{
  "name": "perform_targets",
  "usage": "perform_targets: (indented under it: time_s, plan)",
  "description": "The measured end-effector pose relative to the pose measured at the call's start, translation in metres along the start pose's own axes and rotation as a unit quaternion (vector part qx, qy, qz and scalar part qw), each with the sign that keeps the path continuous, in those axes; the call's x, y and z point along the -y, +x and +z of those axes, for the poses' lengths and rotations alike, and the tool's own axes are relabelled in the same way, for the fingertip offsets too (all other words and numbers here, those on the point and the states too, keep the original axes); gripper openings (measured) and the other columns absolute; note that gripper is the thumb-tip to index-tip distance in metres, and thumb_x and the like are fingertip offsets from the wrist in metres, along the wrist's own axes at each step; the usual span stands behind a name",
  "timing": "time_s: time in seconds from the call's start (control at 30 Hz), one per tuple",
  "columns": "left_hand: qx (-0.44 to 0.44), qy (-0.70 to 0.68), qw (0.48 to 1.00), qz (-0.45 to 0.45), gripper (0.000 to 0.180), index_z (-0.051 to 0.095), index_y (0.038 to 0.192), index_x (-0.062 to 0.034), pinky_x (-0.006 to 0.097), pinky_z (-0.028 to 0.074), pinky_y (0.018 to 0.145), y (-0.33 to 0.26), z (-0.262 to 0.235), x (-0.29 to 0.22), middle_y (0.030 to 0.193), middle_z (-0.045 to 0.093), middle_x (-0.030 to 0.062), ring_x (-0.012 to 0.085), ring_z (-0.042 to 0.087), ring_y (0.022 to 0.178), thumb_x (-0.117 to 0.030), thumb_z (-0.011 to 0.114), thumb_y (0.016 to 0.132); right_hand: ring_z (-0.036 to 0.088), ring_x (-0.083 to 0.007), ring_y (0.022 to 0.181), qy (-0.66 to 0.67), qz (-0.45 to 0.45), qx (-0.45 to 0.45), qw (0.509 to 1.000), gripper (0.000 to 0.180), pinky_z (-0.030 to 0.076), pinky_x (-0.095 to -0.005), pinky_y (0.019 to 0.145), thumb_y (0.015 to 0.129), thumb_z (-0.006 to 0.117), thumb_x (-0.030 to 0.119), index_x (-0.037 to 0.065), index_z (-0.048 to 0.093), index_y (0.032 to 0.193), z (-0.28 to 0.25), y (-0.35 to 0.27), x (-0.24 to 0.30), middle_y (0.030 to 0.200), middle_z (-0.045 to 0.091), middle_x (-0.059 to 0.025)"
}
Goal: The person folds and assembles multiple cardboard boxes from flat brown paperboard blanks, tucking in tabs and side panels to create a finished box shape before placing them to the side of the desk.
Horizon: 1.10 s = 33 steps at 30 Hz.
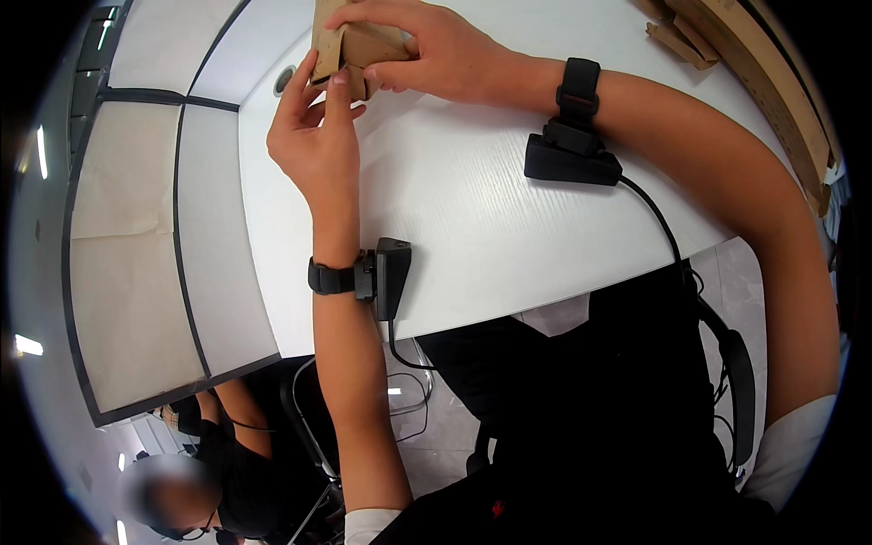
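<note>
At 12 o'clock on the white surface (pixel 472 218), both hands work one brown cardboard piece (pixel 350 45). Left hand (pixel 313 136) pinches its lower edge; right hand (pixel 427 50) grips the top. Piece looks partly folded, flaps not yet closed. More cardboard strips (pixel 727 45) lie at 1 o'clock, untouched.

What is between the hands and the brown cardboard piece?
Nothing visible. Both hands already grip the brown cardboard piece: the left hand pinches its lower edge from below, and the right hand covers it from above, over the white table.
</note>
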State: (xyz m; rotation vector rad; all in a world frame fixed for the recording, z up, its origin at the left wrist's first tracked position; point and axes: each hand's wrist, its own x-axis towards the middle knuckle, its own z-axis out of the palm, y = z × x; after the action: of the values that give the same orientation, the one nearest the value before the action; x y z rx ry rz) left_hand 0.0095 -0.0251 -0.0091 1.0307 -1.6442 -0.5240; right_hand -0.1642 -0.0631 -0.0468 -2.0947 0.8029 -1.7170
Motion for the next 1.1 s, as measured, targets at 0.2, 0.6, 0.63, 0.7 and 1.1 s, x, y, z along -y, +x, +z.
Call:
perform_targets:
  time_s: [0.2,0.6,0.63,0.7,1.1]
  plan:
    - [-0.056,-0.017,0.997,-0.045,0.034,0.066,0.126,0.0038,0.029,0.062,0.068,-0.001,0.002,-0.001,0.095,0.075,0.015,0.0197,0.075,0.076,-0.004,0.065,0.093,0.066,-0.0306,0.111,0.063,0.017,0.016,0.998,0.049,0.057,-0.0395,0.095,0.086,0.069,0.013,0.013,0.059,0.135,0.002,-0.003,0.005,0.127,0.064,-0.0122]
    - [-0.038,0.052,0.998,-0.023,0.038,0.066,0.125,0.0043,0.026,0.057,0.067,-0.006,0.009,-0.009,0.085,0.075,0.0136,0.0176,0.075,0.073,-0.011,0.074,0.091,0.066,-0.0353,0.11,-0.045,0.019,-0.02,0.999,0.053,0.055,-0.0431,0.093,0.084,0.075,0.018,0.011,0.055,0.132,-0.009,-0.003,0.02,0.127,0.063,-0.0167]
    - [-0.03,0.039,0.999,-0.015,0.041,0.066,0.127,0.0045,0.026,0.058,0.069,-0.006,0.008,-0.009,0.088,0.075,0.014,0.0179,0.075,0.075,-0.014,0.076,0.092,0.066,-0.04,0.106,-0.042,0.046,-0.003,0.998,0.054,0.056,-0.0446,0.087,0.084,0.073,0.014,0.007,0.052,0.133,-0.015,0.001,0.028,0.123,0.062,-0.0215]
    - [-0.022,0.027,0.999,-0.007,0.044,0.065,0.129,0.0046,0.026,0.059,0.07,-0.006,0.007,-0.009,0.09,0.076,0.0143,0.0182,0.076,0.078,-0.017,0.078,0.092,0.066,-0.0447,0.102,-0.039,0.072,0.014,0.997,0.056,0.057,-0.0462,0.08,0.084,0.072,0.011,0.004,0.049,0.134,-0.019,0.004,0.033,0.12,0.062,-0.0263]
    - [-0.049,0.051,0.997,-0.022,0.04,0.07,0.121,0.0044,0.026,0.059,0.072,-0.008,0.008,-0.014,0.095,0.078,0.0165,0.0172,0.076,0.077,-0.018,0.082,0.09,0.069,-0.0363,0.102,-0.076,0.006,0.0,0.997,0.052,0.056,-0.0431,0.089,0.085,0.073,0.018,0.009,0.054,0.132,-0.01,-0.003,0.023,0.122,0.066,-0.0179]
